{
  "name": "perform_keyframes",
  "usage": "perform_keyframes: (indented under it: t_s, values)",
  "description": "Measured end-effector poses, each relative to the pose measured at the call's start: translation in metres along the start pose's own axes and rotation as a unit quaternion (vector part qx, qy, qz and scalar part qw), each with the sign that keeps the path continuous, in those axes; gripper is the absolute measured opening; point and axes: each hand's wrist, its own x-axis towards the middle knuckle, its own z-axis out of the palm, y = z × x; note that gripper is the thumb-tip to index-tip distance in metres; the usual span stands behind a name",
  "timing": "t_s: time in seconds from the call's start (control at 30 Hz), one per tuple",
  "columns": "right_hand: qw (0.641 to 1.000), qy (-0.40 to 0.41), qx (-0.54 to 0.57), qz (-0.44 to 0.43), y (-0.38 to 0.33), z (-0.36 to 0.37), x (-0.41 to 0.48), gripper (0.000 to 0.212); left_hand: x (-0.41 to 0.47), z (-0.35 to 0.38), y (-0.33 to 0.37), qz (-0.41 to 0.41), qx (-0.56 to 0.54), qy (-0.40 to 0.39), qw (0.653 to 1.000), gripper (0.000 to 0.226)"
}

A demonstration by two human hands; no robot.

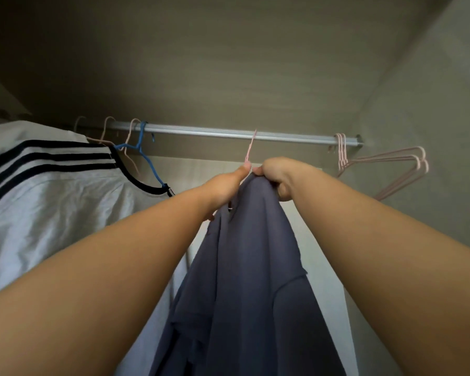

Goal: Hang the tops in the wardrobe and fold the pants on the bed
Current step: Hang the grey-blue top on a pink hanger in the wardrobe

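Note:
A grey-purple top (250,267) hangs down between my raised arms inside the wardrobe. Its pink hanger (249,149) has its hook over the silver rail (228,133). My left hand (228,185) grips the top's left shoulder just under the hook. My right hand (277,176) clutches the fabric at the top's upper right side. The hanger's body is hidden inside the cloth.
A white top with black stripes (52,191) hangs at the left on a blue hanger (144,156), among other pink hooks. Empty pink hangers (385,172) hang at the rail's right end by the wardrobe's side wall (432,104).

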Motion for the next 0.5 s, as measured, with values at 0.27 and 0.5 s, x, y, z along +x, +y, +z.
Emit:
perform_keyframes:
  t_s: [0.27,0.5]
  values:
    - [0.990,-0.079,0.080,-0.087,0.019,0.011,-0.028,0.020,-0.041,-0.012,0.022,0.008,0.036,0.095,0.995,0.029]
    - [0.993,-0.038,0.062,-0.090,0.064,0.022,-0.029,0.048,-0.061,-0.028,-0.007,0.087,0.353,0.258,0.895,0.037]
